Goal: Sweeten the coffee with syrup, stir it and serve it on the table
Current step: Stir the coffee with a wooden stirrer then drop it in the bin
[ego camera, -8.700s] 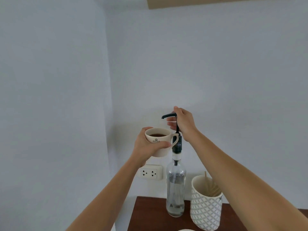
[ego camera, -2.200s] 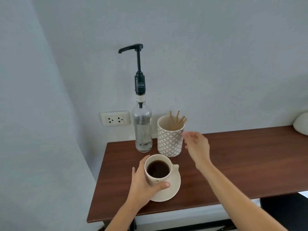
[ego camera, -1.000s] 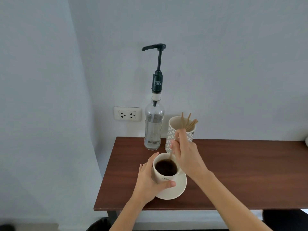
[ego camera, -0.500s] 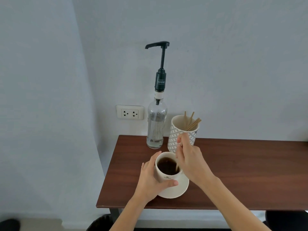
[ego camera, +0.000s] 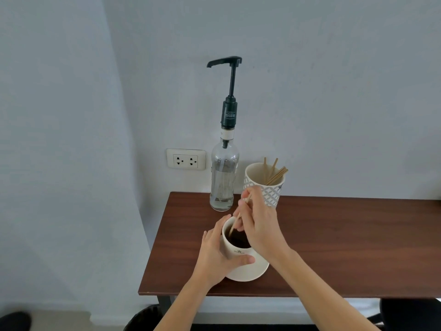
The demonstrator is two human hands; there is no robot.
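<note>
Head view, single frame. Wall (ego camera: 334, 91) filled the upper part; a double socket (ego camera: 186, 159) was fixed to it just left of the bottle. Table (ego camera: 346, 247), dark brown wood, stood against the wall, its left end and front edge in view. A dark object (ego camera: 409, 314) showed under the table at lower right; could not tell what it was.

Syrup bottle (ego camera: 223, 180), clear glass with a tall black pump, stood upright at the back left of the table, spout pointing left. Just right of it, apart from it, stood a patterned cup (ego camera: 272, 194) holding wooden sticks (ego camera: 275, 173); the right hand hid its lower left side.

Saucer (ego camera: 248, 273) lay near the front left corner, with the coffee cup (ego camera: 235, 249) on it, dark coffee inside.

Left hand (ego camera: 216, 256) was wrapped around the cup's left side, thumb across the front. Right hand (ego camera: 259, 225) hovered over the cup's right rim, fingers pinched on a stir stick (ego camera: 238, 217), which was tilted, its lower end in the coffee at the left of the cup.
</note>
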